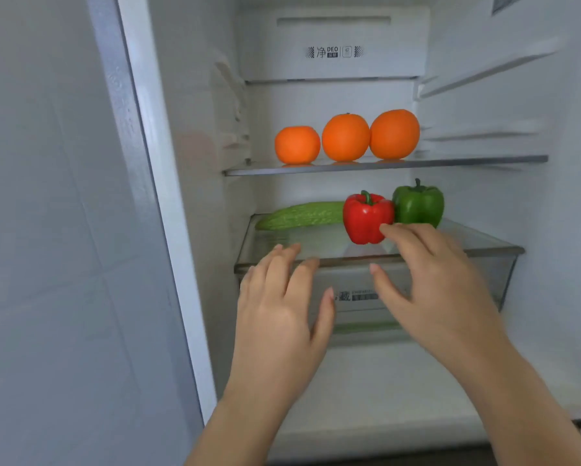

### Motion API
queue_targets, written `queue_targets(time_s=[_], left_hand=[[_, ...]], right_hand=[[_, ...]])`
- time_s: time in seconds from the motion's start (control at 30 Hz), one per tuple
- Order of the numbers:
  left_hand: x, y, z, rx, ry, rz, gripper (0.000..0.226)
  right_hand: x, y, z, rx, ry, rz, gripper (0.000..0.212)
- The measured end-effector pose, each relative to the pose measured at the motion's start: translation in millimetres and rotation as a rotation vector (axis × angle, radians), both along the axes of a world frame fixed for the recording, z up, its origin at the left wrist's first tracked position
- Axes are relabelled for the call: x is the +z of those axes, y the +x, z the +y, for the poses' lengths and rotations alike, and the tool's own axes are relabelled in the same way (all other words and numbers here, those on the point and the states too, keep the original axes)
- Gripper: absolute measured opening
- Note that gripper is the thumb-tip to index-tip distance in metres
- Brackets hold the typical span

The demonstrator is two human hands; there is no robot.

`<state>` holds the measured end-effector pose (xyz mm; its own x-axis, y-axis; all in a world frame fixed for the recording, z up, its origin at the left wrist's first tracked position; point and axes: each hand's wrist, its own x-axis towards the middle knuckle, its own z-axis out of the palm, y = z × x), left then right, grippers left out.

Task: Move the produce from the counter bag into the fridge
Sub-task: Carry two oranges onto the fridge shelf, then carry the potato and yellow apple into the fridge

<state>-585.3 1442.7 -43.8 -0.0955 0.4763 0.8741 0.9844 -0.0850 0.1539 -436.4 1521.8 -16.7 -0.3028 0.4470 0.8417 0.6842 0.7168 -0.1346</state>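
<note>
Gourd (302,215) lies left-right | red pepper (366,216) stem-up | left hand (279,307), right hand (440,284): grips loose, empty

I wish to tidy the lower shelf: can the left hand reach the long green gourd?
Probably yes. The left hand is open at the shelf front, the space before the gourd looks bare, and the red pepper stands further right, out of its path.
</note>
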Motion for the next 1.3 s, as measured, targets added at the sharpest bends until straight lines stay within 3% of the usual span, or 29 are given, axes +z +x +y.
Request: queue_targets(time_s=[0.17, 0.33, 0.83, 1.1, 1.3], left_hand=[[-32.7, -6.4, -43.6, 0.002, -0.051, -0.048, 0.033], [-49.4, -7.5, -86.6, 0.166, -0.095, -0.084, 0.034], [-90.1, 11.7, -249.7, 1.032, -0.265, -0.208, 0.038], [-77.7, 75.1, -378.2, 1.486, -0.254, -0.254, 0.038], [-82.6, 150.4, -480.5, 1.767, -0.129, -0.278, 0.035]], right_hand=[[-36.0, -9.3, -47.8, 0.13, -0.113, -0.008, 0.046], [-52.7, -22.6, -72.7, 0.274, -0.205, -0.12, 0.047], [-92.4, -108.2, -182.6, 1.127, -0.208, -0.226, 0.045], [-85.9, -115.6, -309.0, 1.551, -0.129, -0.276, 0.047], [-93.0, -85.2, -425.7, 1.795, -0.08, -0.284, 0.048]])
